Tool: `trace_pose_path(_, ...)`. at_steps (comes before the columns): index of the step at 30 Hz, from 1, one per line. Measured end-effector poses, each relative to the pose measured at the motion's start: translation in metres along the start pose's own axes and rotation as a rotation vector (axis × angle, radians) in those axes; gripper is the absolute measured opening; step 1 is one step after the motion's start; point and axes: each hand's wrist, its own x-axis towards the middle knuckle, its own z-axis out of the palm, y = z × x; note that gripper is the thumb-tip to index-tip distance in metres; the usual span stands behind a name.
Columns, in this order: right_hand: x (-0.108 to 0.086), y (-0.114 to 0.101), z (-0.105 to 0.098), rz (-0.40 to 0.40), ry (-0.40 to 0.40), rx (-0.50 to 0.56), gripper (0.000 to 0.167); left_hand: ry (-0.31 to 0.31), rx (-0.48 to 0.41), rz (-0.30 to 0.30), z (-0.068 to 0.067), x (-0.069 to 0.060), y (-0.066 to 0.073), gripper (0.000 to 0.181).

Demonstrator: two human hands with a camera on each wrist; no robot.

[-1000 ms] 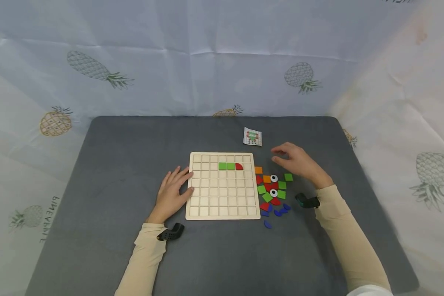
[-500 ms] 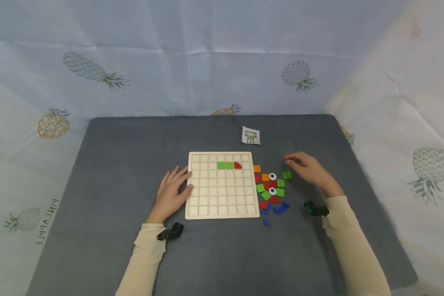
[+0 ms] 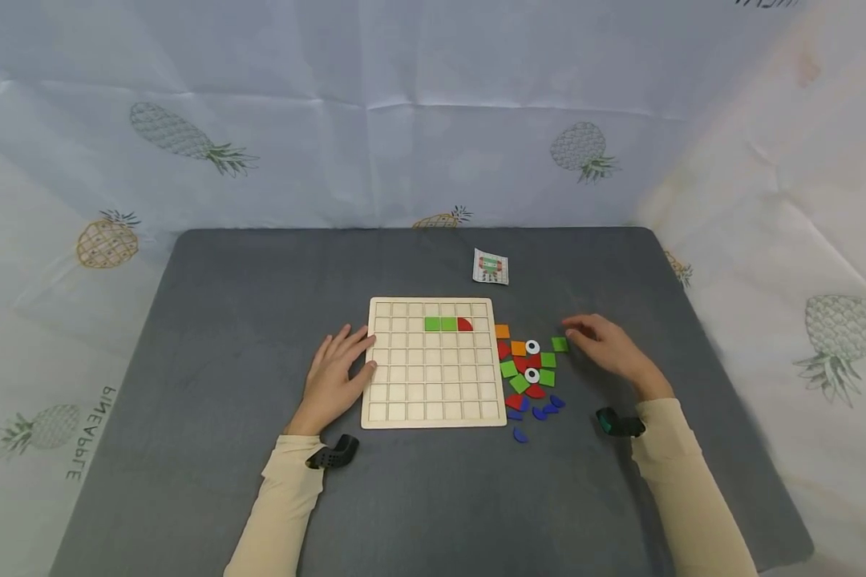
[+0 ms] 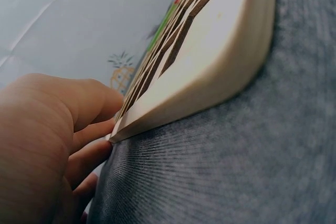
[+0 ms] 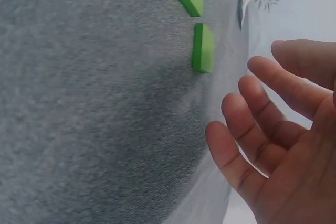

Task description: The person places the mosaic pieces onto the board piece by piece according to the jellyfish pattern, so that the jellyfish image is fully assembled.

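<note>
The wooden grid board point(image 3: 433, 385) lies flat on the table, with two green squares point(image 3: 440, 324) and a red quarter-round piece point(image 3: 465, 324) in a row in its upper part. My left hand point(image 3: 332, 381) rests at the board's left edge, fingers spread; in the left wrist view the left hand point(image 4: 52, 135) touches that edge. Over the table at the right, my right hand point(image 3: 609, 349) is just beside a lone green square point(image 3: 560, 344). The right wrist view shows the right hand point(image 5: 283, 124) with relaxed, apart fingers holding nothing, near the green square point(image 5: 203, 50).
Right of the board lie loose pieces: orange squares point(image 3: 502, 331), several green squares point(image 3: 548, 360), red pieces point(image 3: 536, 392), two white rings with dark centres point(image 3: 532, 347) and several blue pieces point(image 3: 520, 435). A small printed card point(image 3: 491, 267) lies behind the board.
My right hand has moved right and toward the table's front, from near the card to beside the lone green square. My left hand stays at the board's edge.
</note>
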Motion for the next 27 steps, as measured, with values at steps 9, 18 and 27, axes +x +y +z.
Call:
trace_pose_path(9,-0.001,0.005,0.010,-0.025,0.003,-0.041,0.038,0.004,-0.002,0.005,0.001,0.000,0.000,0.050)
trace_pose_path(18,0.002,0.004,0.015,-0.045,0.025,-0.095,0.038,0.007,-0.007,-0.003,0.000,0.000,0.001,0.050)
trace_pose_path(27,0.005,0.001,0.020,-0.010,0.041,-0.123,0.030,0.006,-0.004,0.002,-0.001,0.001,0.002,0.050)
